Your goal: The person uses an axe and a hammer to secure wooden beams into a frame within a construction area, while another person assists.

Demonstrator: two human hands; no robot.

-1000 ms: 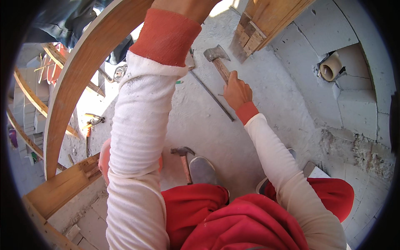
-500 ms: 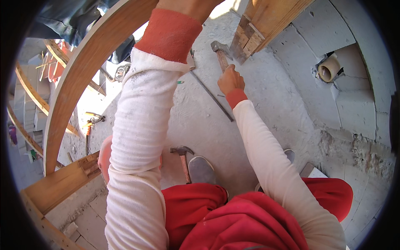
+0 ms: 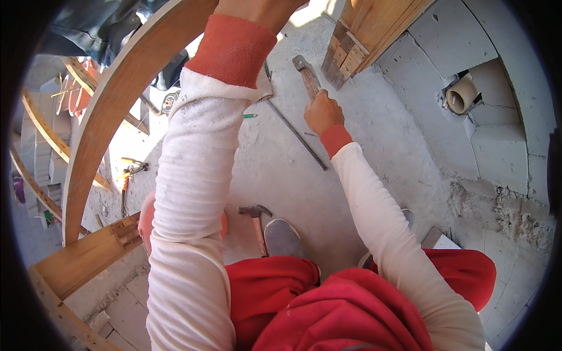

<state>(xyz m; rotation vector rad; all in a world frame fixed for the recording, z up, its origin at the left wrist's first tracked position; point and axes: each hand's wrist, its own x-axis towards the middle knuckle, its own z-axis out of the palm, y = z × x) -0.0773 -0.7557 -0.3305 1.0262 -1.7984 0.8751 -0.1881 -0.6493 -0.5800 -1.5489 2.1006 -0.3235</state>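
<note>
My right hand [image 3: 325, 113] is closed around the wooden handle of a hammer [image 3: 307, 76]. The hammer's metal head points away from me, just left of the lower end of a wooden post [image 3: 345, 61]. My left arm reaches far forward, and my left hand [image 3: 254, 10] runs off the top edge, so its fingers are hidden. Close beside that wrist passes a curved wooden board [image 3: 126, 73]. A second hammer [image 3: 255, 219] lies on the floor beside my grey shoe [image 3: 283, 238].
A metal rod [image 3: 298, 136] and a green pencil-like stick [image 3: 250, 116] lie on the concrete floor. Pliers with orange handles [image 3: 130, 169] are at the left. A pipe end [image 3: 461, 96] sticks out of the block wall at right. Dark clothing of another person [image 3: 96, 29] shows at upper left.
My left forearm has shifted slightly left, showing more of the green stick. The hammer in my right hand has tilted a little to the left.
</note>
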